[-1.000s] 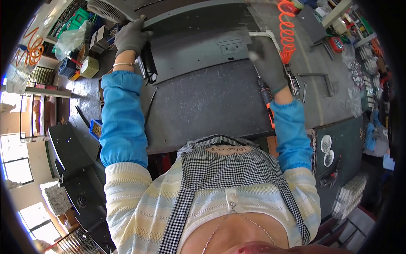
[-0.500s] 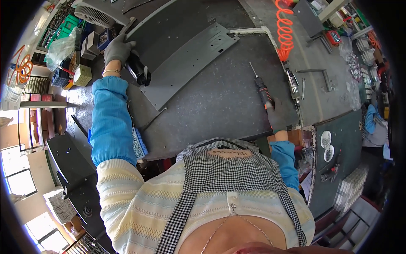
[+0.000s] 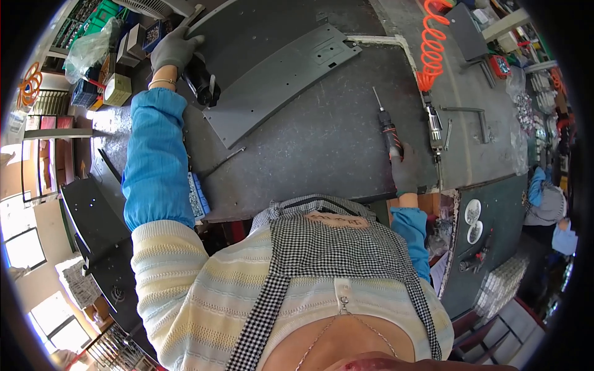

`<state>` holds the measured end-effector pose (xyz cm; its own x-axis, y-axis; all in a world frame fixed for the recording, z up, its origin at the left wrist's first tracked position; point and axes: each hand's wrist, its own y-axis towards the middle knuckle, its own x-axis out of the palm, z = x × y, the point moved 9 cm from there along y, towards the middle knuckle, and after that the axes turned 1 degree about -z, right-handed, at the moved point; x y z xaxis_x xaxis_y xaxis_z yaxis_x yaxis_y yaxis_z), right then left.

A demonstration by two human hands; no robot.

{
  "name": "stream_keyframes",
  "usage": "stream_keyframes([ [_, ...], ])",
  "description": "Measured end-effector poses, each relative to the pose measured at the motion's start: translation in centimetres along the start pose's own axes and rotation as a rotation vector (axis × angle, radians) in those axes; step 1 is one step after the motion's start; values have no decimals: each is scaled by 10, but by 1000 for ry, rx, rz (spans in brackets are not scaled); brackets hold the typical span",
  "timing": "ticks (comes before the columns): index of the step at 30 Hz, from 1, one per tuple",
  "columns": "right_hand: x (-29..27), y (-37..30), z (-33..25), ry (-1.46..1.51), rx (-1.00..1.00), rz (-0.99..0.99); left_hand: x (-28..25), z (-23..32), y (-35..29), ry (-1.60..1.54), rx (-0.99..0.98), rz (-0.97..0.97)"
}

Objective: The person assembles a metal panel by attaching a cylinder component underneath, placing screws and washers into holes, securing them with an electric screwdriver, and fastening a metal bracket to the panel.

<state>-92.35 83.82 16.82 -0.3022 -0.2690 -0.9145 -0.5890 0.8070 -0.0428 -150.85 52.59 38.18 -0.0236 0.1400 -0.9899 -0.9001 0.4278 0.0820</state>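
My left hand (image 3: 175, 49), in a grey glove, is closed over the far-left edge of a large dark grey metal panel (image 3: 247, 55), its thumb apart on top. The fingertips are partly hidden. Just below this hand lies a black, rounded part (image 3: 201, 83) with a small lever at its end. A long, lighter grey strip (image 3: 281, 80) with punched holes runs slantwise along the panel's near side. On the right, my gloved right hand (image 3: 405, 170) is wrapped round the grip of a black and orange power screwdriver (image 3: 390, 133), whose long bit points away from me.
An air tool (image 3: 434, 127) hangs from an orange coiled hose (image 3: 435, 46) on the right, beside a wrench (image 3: 447, 134). A blue tray of small parts (image 3: 197, 198) sits by my left sleeve. Boxes and bins (image 3: 117, 89) stand far left. A person (image 3: 544, 201) is at far right.
The whole view has shifted slightly, so the panel and my left hand appear higher. Both hands keep their places, and the right still holds the power screwdriver.
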Motion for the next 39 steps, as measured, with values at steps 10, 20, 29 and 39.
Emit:
stream_keyframes([
  [10, -1, 1, -4, -46, -28, 36, -2, 1, -5, 89, 31, 154],
  [20, -3, -1, -8, -35, -11, 54, -11, 6, -13, 126, 3, 142],
  [29, -2, -1, -7, -13, 2, 34, -8, 6, -10, 123, 16, 169],
  [39, 1, -1, -6, -4, -36, 49, -13, 6, -15, 121, 14, 190],
])
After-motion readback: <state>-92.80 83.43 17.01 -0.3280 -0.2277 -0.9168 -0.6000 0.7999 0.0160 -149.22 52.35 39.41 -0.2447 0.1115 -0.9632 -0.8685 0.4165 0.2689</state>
